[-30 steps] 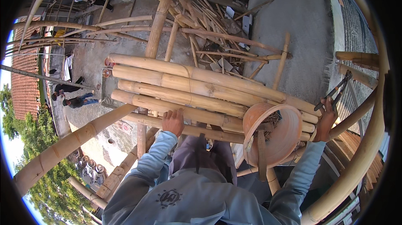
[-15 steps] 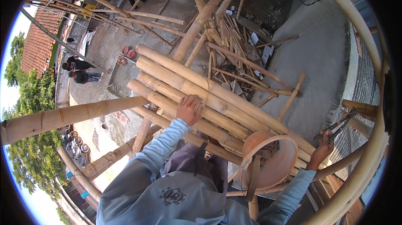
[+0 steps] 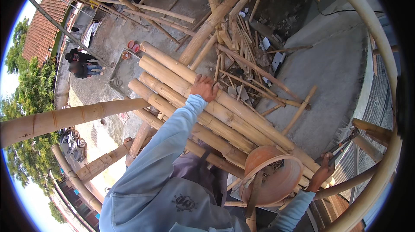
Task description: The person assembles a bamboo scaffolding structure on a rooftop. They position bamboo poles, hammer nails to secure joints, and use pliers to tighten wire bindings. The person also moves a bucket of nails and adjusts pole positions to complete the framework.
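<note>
Several bamboo poles (image 3: 173,98) lie side by side in front of me as a raised platform. My left hand (image 3: 204,88) is on the far poles with its fingers curled in. A thin wire (image 3: 214,107) runs across the poles right by its fingertips; whether the fingers pinch it is hidden. At the right, my right hand (image 3: 322,170) is closed round the handles of long pincers (image 3: 341,146), whose head points away to the upper right. An orange-brown bucket (image 3: 276,180) with scraps inside stands tilted between my body and the right hand.
A thick bamboo pole (image 3: 73,117) juts in from the left, and curved bamboo (image 3: 376,29) rises at the right. Below lie a heap of broken bamboo (image 3: 246,55) and a concrete slab (image 3: 324,76). Two people (image 3: 82,65) are on the ground far left, beside buckets (image 3: 131,46).
My left hand has moved away from me and slightly right, from the middle poles to the far ones by the wire. My right hand has come slightly lower and left with the pincers.
</note>
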A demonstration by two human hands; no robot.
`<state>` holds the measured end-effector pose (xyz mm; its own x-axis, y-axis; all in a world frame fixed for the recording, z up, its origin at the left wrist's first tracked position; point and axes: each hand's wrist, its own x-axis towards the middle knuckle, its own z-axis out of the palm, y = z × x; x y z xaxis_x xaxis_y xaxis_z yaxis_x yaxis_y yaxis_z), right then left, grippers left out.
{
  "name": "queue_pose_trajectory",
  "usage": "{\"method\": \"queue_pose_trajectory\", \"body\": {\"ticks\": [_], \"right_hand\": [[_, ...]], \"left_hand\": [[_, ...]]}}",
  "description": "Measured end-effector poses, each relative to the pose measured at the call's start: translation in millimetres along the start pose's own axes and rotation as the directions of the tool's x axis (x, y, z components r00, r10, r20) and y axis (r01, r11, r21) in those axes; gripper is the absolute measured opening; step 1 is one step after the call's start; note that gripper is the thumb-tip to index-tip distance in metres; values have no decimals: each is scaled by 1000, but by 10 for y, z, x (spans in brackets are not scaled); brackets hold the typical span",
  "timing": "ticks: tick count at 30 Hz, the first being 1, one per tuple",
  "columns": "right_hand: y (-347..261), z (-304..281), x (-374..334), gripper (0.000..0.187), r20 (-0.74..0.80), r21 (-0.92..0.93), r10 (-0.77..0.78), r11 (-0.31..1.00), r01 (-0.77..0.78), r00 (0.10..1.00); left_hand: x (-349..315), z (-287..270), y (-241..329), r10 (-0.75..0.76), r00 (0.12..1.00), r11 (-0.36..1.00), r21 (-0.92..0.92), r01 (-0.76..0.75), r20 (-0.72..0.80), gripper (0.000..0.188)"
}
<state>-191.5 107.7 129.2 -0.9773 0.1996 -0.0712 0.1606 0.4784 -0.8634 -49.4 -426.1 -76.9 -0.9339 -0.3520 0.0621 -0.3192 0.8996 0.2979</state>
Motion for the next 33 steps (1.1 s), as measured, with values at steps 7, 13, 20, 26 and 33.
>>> {"method": "queue_pose_trajectory", "body": {"ticks": [7, 13, 20, 26, 33], "right_hand": [[-83, 191, 61, 18, 126, -76, -19, 997, 29, 992], [-520, 428, -451, 31, 317, -266, 49, 963, 39, 947], [-1163, 586, -1046, 39, 349, -234, -27, 965, 115, 937], [-1136, 405, -1303, 41, 343, -245, 28, 968, 61, 939], [-1083, 349, -1330, 26, 232, -97, 143, 988, -124, 962]], "left_hand": [[-77, 55, -59, -26, 999, 999, -29, 26, -28, 32], [31, 67, -69, -10, 996, 998, -65, 15, 87, 45], [-132, 297, -17, -54, 994, 991, -126, 43, -90, 34], [-310, 267, 9, 78, 977, 995, -38, -88, -201, 29], [-183, 197, 20, 127, 960, 983, -100, -156, -250, 22]]}}
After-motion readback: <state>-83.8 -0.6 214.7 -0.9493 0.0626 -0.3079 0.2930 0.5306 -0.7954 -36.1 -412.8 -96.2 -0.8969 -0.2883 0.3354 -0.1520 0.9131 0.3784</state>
